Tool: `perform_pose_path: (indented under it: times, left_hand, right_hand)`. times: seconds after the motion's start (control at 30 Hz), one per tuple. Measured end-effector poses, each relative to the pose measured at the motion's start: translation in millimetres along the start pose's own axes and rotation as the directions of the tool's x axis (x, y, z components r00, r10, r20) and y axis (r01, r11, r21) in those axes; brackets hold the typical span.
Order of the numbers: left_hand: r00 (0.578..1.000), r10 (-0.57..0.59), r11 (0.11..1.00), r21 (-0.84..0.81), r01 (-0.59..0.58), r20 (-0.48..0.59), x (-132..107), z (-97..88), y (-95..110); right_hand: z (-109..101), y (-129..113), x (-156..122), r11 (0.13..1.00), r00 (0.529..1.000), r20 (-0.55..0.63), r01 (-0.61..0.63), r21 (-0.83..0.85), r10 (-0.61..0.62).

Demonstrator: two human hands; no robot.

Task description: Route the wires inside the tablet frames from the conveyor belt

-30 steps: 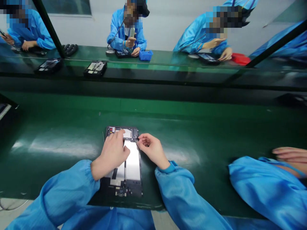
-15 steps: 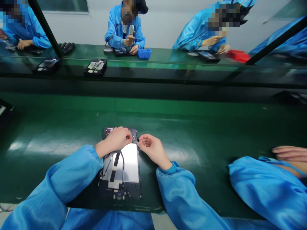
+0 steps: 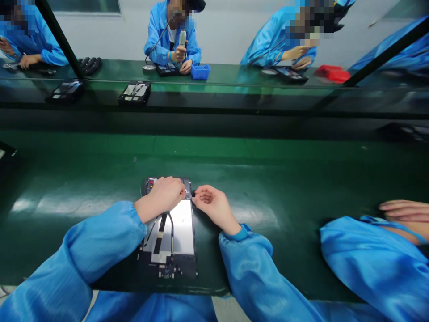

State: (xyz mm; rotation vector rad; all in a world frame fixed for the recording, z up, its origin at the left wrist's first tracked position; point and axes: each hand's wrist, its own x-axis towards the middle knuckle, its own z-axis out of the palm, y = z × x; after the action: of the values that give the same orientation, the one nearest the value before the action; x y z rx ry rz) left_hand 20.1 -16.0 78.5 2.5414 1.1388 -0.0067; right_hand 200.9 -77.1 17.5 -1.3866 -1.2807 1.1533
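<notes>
Looking down on a glossy dark green conveyor belt (image 3: 301, 188), running left to right, glare patches showing; beyond it a raised green bench (image 3: 234, 78) and a pale wall.

Counting, left to right:
- Lying on the far bench: two opened devices in black trays, (image 3: 65, 89) and (image 3: 134, 92).
- Sitting behind the bench: three co-workers in blue smocks, far left (image 3: 30, 44), centre (image 3: 167, 31), right (image 3: 278, 44). One blue bin (image 3: 200, 71) beside the centre one; one red tray (image 3: 331, 74) by the right one.
- Lying flat on the near belt: one opened tablet (image 3: 174, 232), back cover off, silver plate and dark cables showing, long side pointing away.
- Pressing on the tablet's far end: left hand (image 3: 162, 197), fingers curled, gripping nothing visible.
- Touching the tablet's far right corner: right hand (image 3: 212, 206), fingertips pinched together; whether pinching a small part, cannot tell.
- Resting at far right: a neighbour's sleeve (image 3: 368, 255) and hand (image 3: 404, 210).
</notes>
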Motion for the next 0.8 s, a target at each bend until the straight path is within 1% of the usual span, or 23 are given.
perform_pose_path:
  times: [0.1, 0.17, 0.27, 0.37, 0.47, 0.53, 0.63, 0.8]
  left_hand:
    - [0.990, 0.134, 0.989, -0.050, -0.136, -0.041, 1, 0.1, 1]
    - [0.985, 0.160, 0.980, -0.110, -0.167, -0.068, 1, 1.4, -2]
    - [0.992, 0.078, 0.981, -0.168, -0.094, -0.099, -2, 3.9, -9]
    - [0.994, -0.008, 0.980, -0.198, -0.013, -0.105, -9, 6.6, -16]
    - [0.994, -0.032, 0.978, -0.208, 0.009, -0.105, -13, 10.3, -20]
    - [0.993, -0.025, 0.979, -0.206, 0.000, -0.116, -13, 12.8, -20]
    - [0.992, -0.029, 0.977, -0.212, 0.002, -0.126, -11, 14.9, -20]
    - [0.991, -0.051, 0.977, -0.213, 0.024, -0.124, -9, 13.4, -19]
  right_hand:
    - [5, -4, 1, 0.996, 0.999, -0.024, 0.030, 0.089, -0.027]
    - [8, -5, 1, 0.990, 0.998, -0.029, 0.056, 0.130, -0.053]
    - [13, -4, 4, 0.991, 0.997, -0.030, 0.076, 0.107, -0.073]
    - [17, -1, 8, 0.997, 0.997, -0.019, 0.072, -0.019, -0.072]
    - [20, 0, 12, 0.993, 0.997, -0.013, 0.070, -0.097, -0.072]
    - [20, 1, 13, 0.995, 0.998, 0.006, 0.063, -0.079, -0.063]
    - [17, 1, 14, 1.000, 0.998, 0.051, 0.023, 0.000, -0.023]
    - [13, 3, 15, 0.999, 0.997, 0.076, -0.017, 0.051, 0.013]
